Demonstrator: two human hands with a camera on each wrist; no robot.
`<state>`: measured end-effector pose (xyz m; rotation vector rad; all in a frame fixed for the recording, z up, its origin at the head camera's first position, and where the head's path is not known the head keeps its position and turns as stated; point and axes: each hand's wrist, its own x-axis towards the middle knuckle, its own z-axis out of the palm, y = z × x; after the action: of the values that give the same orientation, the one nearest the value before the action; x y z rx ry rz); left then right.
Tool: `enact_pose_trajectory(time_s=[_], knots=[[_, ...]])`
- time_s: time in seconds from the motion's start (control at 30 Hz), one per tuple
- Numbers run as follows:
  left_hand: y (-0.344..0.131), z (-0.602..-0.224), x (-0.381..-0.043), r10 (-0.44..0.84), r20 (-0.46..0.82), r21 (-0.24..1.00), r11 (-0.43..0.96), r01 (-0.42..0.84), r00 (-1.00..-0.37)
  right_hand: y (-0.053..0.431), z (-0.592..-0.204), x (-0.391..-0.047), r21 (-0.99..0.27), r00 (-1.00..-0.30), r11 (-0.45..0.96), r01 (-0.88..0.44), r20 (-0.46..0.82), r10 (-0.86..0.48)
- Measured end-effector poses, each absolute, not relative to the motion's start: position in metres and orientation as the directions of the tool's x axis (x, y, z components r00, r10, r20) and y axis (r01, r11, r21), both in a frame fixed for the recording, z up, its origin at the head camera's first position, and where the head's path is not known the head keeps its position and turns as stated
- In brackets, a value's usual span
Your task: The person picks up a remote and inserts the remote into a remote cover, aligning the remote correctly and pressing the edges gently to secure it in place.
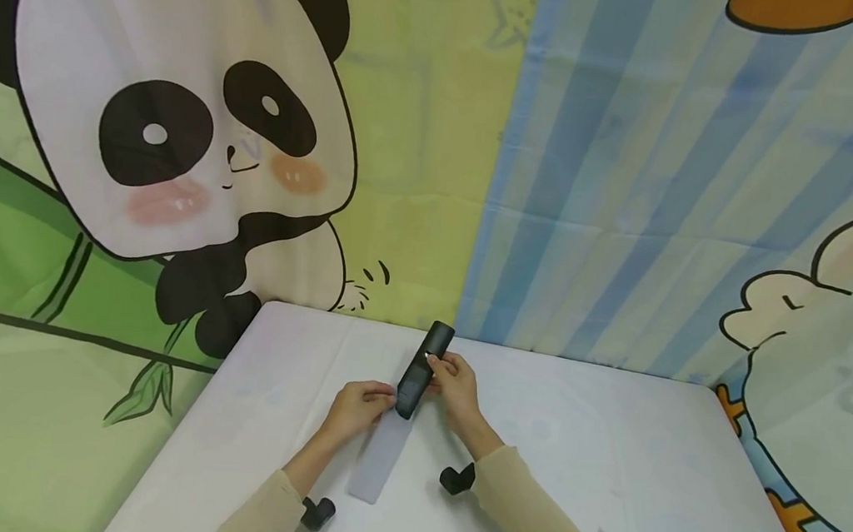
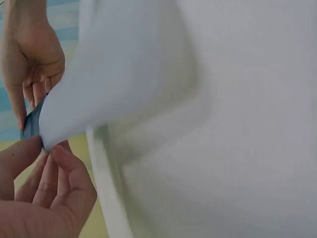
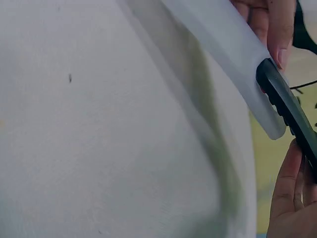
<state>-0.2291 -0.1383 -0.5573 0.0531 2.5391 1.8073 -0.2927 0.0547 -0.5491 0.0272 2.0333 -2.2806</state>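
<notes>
My right hand (image 1: 459,392) grips a slim black remote control (image 1: 424,370), which slants up and away over the table. Several button-like bumps line one face of the remote control (image 3: 282,99) in the right wrist view. Below its near end hangs a long, pale translucent plastic strip (image 1: 381,459), sleeve-like in shape. My left hand (image 1: 358,411) pinches the strip's upper end beside the remote control. In the left wrist view, thumb and finger of the left hand (image 2: 54,198) meet at a corner of the strip (image 2: 114,74). Whether the remote control's tip is inside the strip, I cannot tell.
Both hands work above a white table (image 1: 644,458). A curtain with a cartoon panda (image 1: 183,105) and blue stripes hangs behind its far edge. Black wrist mounts (image 1: 457,479) stick out near each sleeve.
</notes>
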Motion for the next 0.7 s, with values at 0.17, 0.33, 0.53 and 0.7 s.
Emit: enact_pose_trajectory(time_s=[0.17, 0.33, 0.53, 0.7], knots=[[-0.134, -0.554, -0.227, 0.07, -0.133, 0.991, 0.039, -0.131, -0.989, 0.066, -0.532, -0.282, -0.984, -0.996, -0.175, 0.044, -0.028, -0.09], [-0.123, -0.545, -0.219, 0.151, -0.245, 0.951, -0.157, -0.268, -0.958, 0.081, -0.51, -0.268, -0.979, -0.992, -0.194, -0.063, 0.082, -0.093], [-0.108, -0.53, -0.21, 0.246, -0.181, 0.96, -0.167, -0.225, -0.952, 0.101, -0.485, -0.251, -0.967, -0.977, -0.195, -0.162, 0.185, -0.108], [-0.099, -0.517, -0.207, 0.306, -0.101, 0.985, -0.104, -0.139, -0.947, 0.113, -0.468, -0.239, -0.966, -0.971, -0.184, -0.181, 0.205, -0.12]])
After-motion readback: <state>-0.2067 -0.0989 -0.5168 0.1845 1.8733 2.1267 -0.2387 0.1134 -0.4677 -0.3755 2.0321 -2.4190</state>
